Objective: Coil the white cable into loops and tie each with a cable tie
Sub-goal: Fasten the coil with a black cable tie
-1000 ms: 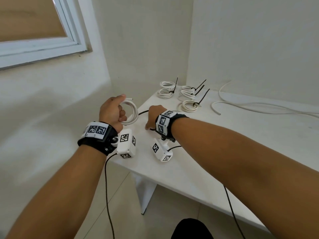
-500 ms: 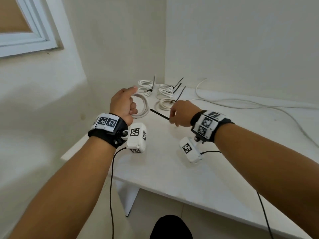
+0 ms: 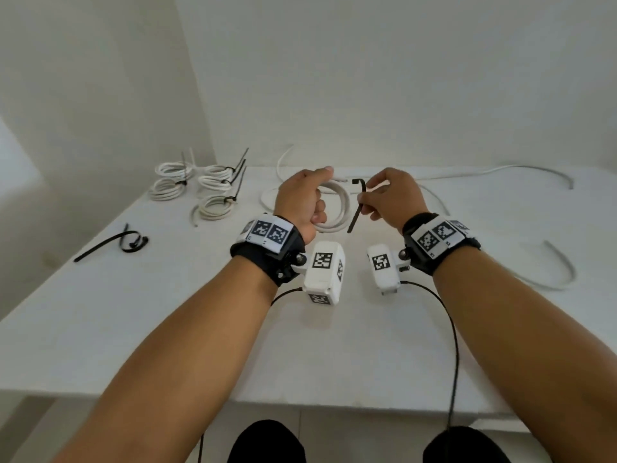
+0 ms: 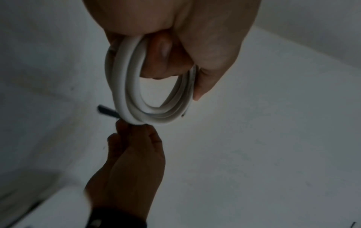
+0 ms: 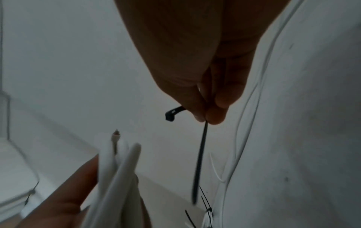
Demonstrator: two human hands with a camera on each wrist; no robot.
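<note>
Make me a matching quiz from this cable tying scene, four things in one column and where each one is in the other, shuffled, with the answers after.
Things:
1. white coil
2. black cable tie
3. tied coils
4. spare cable ties

Places:
A. lying loose near the table's left edge
B. pinched in the right hand
C. held in the left hand
D. grouped at the table's far left corner

Pairs: 1-C, 2-B, 3-D, 4-A
</note>
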